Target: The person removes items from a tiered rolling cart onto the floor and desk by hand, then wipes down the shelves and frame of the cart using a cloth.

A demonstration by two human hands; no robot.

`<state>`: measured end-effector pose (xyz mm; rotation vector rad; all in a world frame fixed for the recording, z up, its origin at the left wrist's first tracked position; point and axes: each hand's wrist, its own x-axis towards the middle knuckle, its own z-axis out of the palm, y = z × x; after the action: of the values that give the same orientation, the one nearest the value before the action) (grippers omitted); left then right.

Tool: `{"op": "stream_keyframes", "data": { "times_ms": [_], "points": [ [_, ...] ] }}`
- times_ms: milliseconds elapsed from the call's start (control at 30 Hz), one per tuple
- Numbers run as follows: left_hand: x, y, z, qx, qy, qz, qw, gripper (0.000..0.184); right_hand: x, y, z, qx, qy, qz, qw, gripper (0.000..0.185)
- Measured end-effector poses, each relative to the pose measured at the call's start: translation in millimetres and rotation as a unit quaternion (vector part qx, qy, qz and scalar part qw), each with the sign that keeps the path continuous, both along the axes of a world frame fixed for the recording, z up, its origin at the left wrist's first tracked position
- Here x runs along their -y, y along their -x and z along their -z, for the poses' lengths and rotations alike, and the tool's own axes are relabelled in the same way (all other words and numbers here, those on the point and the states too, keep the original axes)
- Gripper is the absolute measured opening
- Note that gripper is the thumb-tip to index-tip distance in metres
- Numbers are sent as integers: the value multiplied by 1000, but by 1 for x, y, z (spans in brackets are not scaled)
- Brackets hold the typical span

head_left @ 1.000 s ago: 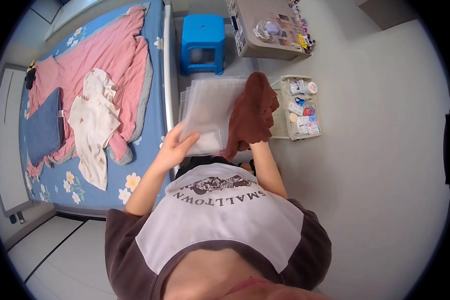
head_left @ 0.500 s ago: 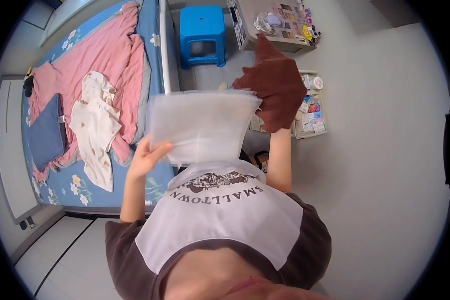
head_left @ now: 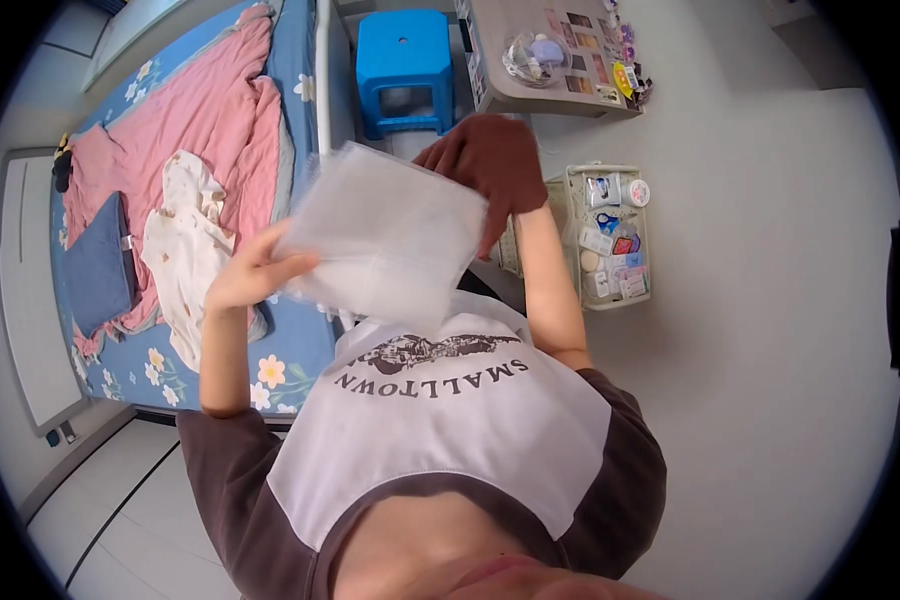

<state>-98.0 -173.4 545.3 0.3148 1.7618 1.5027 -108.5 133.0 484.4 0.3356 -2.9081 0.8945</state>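
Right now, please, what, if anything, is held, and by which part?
The left hand pinches the translucent sheets by their left edge; brown cloth hides the right hand, so its hold cannot be told.

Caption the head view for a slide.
Left hand grips translucent plastic sheets while brown cloth hides the right hand, with a blue stool beyond.

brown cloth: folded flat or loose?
Loose, not folded flat: the brown cloth is bunched in soft creases with an uneven lower edge. Part of it is hidden behind the translucent sheets.
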Motion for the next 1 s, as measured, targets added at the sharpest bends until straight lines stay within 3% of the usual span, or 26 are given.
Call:
{"op": "stream_keyframes", "data": {
  "times_ms": [67, 100, 133, 167, 200, 267, 700, 800, 967, 1000],
  "points": [
    [0, 9, 7, 8, 1, -28, 1000, 31, -25, 20, 26, -135, -86, 66, 985, 10],
    [3, 11, 11, 13, 2, -42, 999, 31, -31, 18, 27, -48, 112, 72, 990, 12],
    [5, 13, 14, 18, 0, -72, 997, 31, -37, 16, 26, 21, 371, 88, 924, 13],
    [5, 15, 18, 23, -1, -101, 995, 32, -37, 13, 10, 52, 557, 127, 819, 16],
    [6, 16, 22, 31, -3, -129, 991, 32, -43, 13, 10, 11, 456, 172, 873, 17],
    [7, 19, 34, 18, -33, -155, 987, 34, -51, 10, 10, -44, 408, 207, 888, 16],
    [-1, 71, 71, -39, -93, -304, 947, 46, -73, -1, 3, -141, 418, 107, 891, 14],
    [-34, 113, 80, 14, -153, -325, 933, 46, -77, 10, 2, -159, 408, 119, 891, 15],
    [-110, 240, 171, 127, -209, -365, 898, 36, -81, 23, 2, -190, 381, 152, 892, 17],
    [-146, 257, 154, 167, -201, -359, 896, 37, -82, 25, 1, -196, 375, 162, 891, 17]
  ]
}}
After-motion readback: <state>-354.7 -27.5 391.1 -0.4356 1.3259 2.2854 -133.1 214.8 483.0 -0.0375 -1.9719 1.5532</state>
